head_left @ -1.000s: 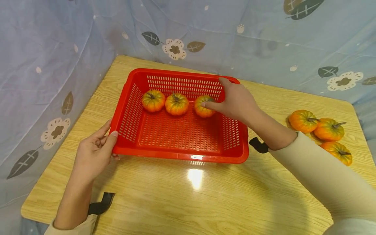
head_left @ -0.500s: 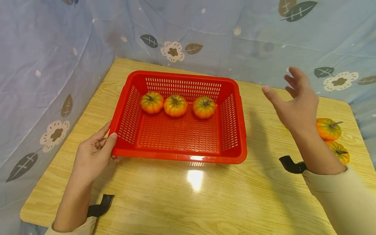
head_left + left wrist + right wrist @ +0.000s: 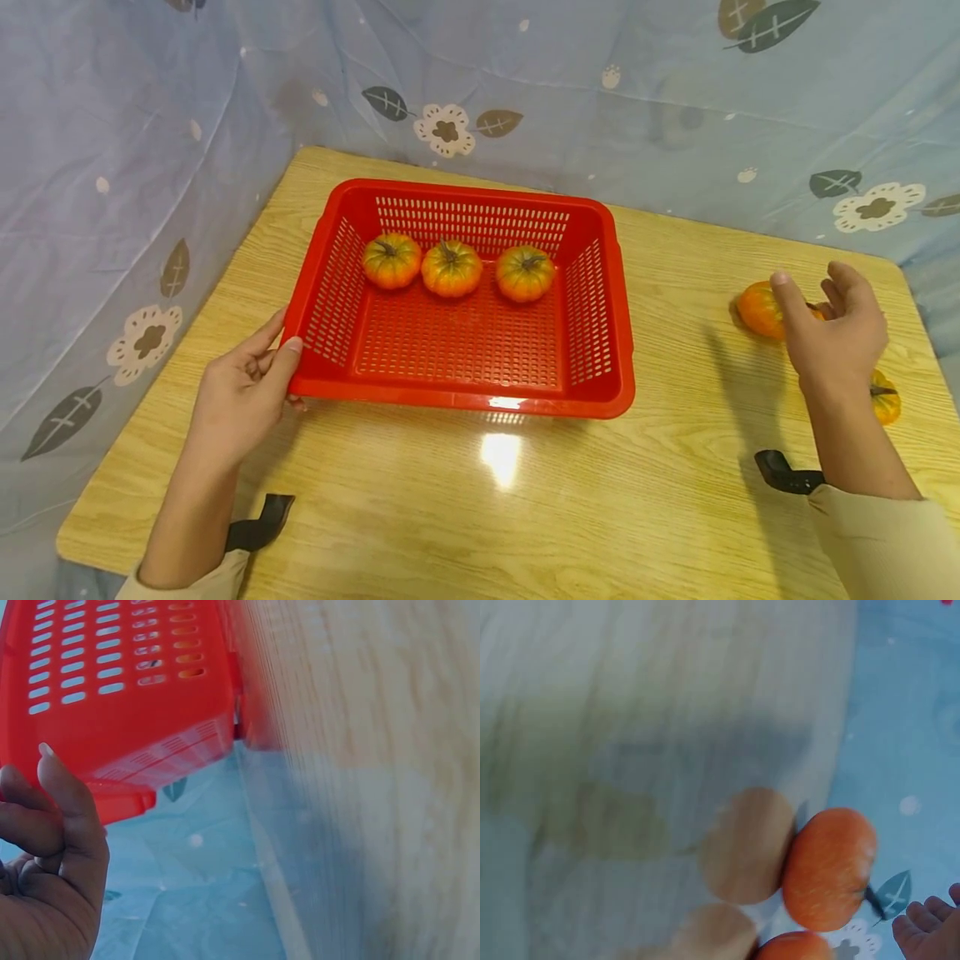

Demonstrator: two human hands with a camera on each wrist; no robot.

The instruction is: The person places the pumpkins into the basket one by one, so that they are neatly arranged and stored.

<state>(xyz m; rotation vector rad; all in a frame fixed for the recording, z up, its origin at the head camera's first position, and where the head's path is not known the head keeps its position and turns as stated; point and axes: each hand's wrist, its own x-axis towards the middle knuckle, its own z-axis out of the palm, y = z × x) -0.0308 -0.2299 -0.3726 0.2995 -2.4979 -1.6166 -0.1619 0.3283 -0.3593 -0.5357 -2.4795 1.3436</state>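
A red plastic basket [image 3: 465, 402] with slotted walls stands on the table; a small orange pumpkin [image 3: 392, 260], a second pumpkin [image 3: 452, 268] and a third pumpkin [image 3: 524, 274] sit along its back wall. My left hand [image 3: 243, 392] grips the basket's near left corner, thumb on the rim and fingers beneath. Over at the right, my right hand [image 3: 843, 337] hovers above the loose pumpkins, fingers spread and nothing in them. One loose pumpkin [image 3: 759, 310] shows left of it, another pumpkin [image 3: 885, 398] peeks out by the wrist, and a further one is hidden behind the hand.
The wooden table [image 3: 600, 500] carries everything. A blue floral curtain [image 3: 562, 100] hangs behind and along the left side. A black strap [image 3: 258, 523] is on the left wrist and another strap [image 3: 787, 473] on the right.
My right hand has let go of the third pumpkin in the basket and moved right, over the loose pumpkins. The left hand has stayed on the basket's corner.
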